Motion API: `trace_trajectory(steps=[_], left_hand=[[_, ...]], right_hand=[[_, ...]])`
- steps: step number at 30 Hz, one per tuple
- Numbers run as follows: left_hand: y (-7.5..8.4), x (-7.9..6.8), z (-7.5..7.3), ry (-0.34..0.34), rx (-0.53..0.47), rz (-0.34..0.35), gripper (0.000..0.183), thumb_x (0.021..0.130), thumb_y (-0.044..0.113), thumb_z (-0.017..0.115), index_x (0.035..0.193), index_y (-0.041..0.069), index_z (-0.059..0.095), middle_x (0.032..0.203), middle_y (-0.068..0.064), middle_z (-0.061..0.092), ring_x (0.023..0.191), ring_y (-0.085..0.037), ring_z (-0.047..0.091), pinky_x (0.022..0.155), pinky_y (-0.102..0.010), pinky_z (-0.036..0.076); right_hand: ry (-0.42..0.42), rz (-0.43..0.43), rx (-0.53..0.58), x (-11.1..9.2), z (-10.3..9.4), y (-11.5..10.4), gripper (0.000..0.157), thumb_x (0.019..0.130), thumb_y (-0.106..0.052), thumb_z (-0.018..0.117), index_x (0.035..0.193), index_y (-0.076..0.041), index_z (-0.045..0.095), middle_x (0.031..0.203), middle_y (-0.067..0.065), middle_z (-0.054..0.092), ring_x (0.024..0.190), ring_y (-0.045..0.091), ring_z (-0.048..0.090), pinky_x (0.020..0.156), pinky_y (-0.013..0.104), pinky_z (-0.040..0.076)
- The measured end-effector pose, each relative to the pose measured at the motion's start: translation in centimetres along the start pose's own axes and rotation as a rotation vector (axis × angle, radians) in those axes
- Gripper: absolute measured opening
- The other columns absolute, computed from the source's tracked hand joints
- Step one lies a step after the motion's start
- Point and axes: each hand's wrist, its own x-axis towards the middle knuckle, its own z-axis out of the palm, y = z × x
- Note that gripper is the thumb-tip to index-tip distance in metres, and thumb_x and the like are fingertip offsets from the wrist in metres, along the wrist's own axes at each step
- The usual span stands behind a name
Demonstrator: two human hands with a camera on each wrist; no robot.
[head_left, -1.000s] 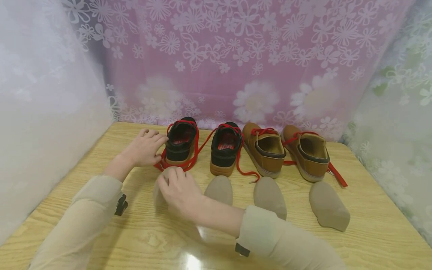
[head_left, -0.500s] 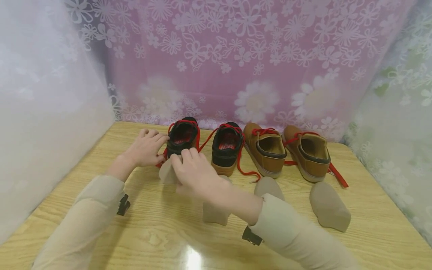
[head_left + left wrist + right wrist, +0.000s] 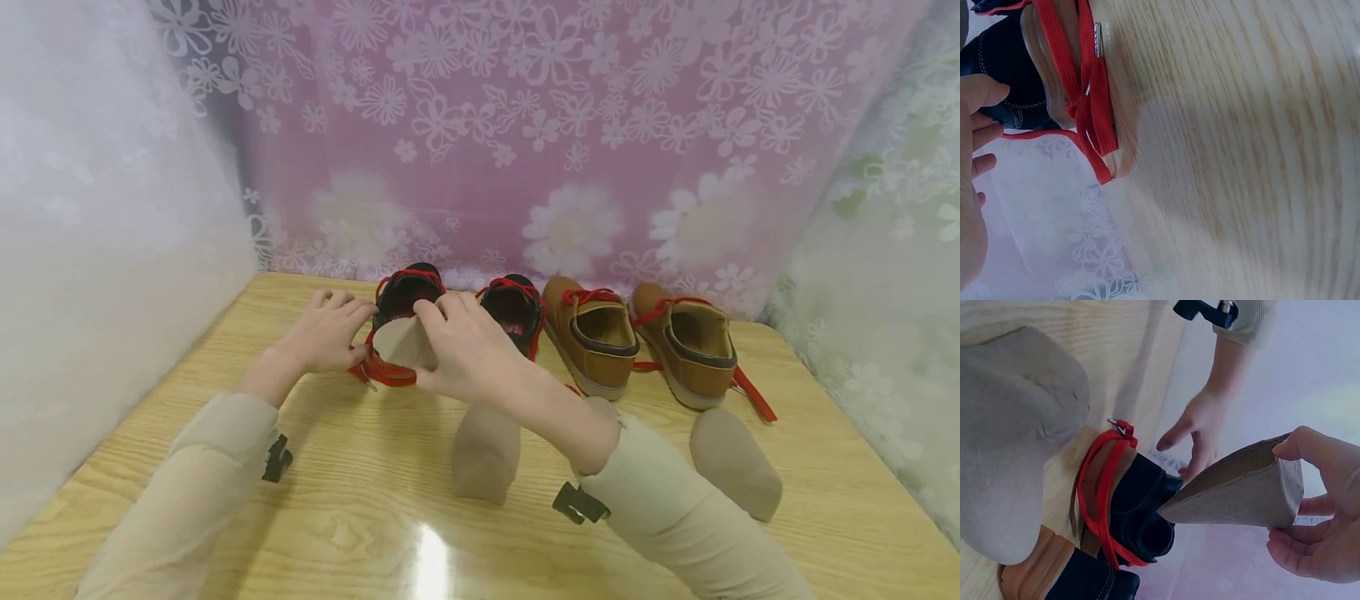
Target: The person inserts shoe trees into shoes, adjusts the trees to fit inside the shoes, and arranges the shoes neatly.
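My right hand (image 3: 476, 350) pinches a grey-brown moulded cardboard shoe insert (image 3: 401, 342) between thumb and fingers. In the right wrist view the insert (image 3: 1241, 494) is hollow, its narrow end pointing toward the left black shoe (image 3: 1135, 494). From the head view it covers the heel of that shoe, above the opening; contact cannot be told. My left hand (image 3: 326, 333) is at the shoe's left side, fingers loosely extended, with fingertips by its collar. The left wrist view has the thumb near the black heel (image 3: 1007, 69) and red laces (image 3: 1100, 112) trailing on the table.
A second black shoe (image 3: 513, 308) stands to the right, partly behind my right hand. Two brown shoes (image 3: 603, 362) with red laces are farther right. More inserts lie in front: one in the middle (image 3: 486, 458), one at right (image 3: 735, 462), another mostly under my forearm.
My right hand has lifted the insert off the table and carried it forward and right, up over the heel of the left black shoe. The left hand has stayed beside that shoe.
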Motion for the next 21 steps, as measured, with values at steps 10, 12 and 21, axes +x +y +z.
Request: trace_trajectory(steps=[10, 12, 21], left_hand=[[-0.1, 0.0, 0.1, 0.021, -0.008, 0.016, 0.051, 0.078, 0.026, 0.064, 0.122, 0.003, 0.054, 0.121, -0.012, 0.056, 0.114, -0.033, 0.041, 0.099, -0.053, 0.019], [-0.1, 0.0, 0.1, 0.023, -0.012, 0.019, 0.049, 0.079, 0.026, 0.064, 0.121, 0.003, 0.054, 0.119, -0.012, 0.056, 0.115, -0.032, 0.041, 0.099, -0.053, 0.019], [-0.3, 0.0, 0.3, 0.049, 0.006, 0.040, 0.048, 0.077, 0.026, 0.065, 0.118, 0.004, 0.054, 0.114, -0.011, 0.057, 0.111, -0.031, 0.043, 0.096, -0.053, 0.022]], right_hand=[[-0.012, 0.115, 0.050, 0.9, 0.0, 2.3, 0.064, 0.076, -0.027, 0.069, 0.130, -0.001, 0.047, 0.118, 0.016, 0.053, 0.108, 0.031, 0.047, 0.095, 0.038, 0.036], [-0.005, 0.111, 0.047, 1.1, 0.2, 2.7, 0.064, 0.077, -0.028, 0.068, 0.131, -0.001, 0.046, 0.119, 0.017, 0.053, 0.109, 0.031, 0.047, 0.096, 0.038, 0.036], [0.010, 0.088, 0.012, 2.3, 1.0, 4.0, 0.063, 0.078, -0.028, 0.066, 0.131, 0.001, 0.046, 0.119, 0.017, 0.053, 0.108, 0.031, 0.047, 0.094, 0.037, 0.037]])
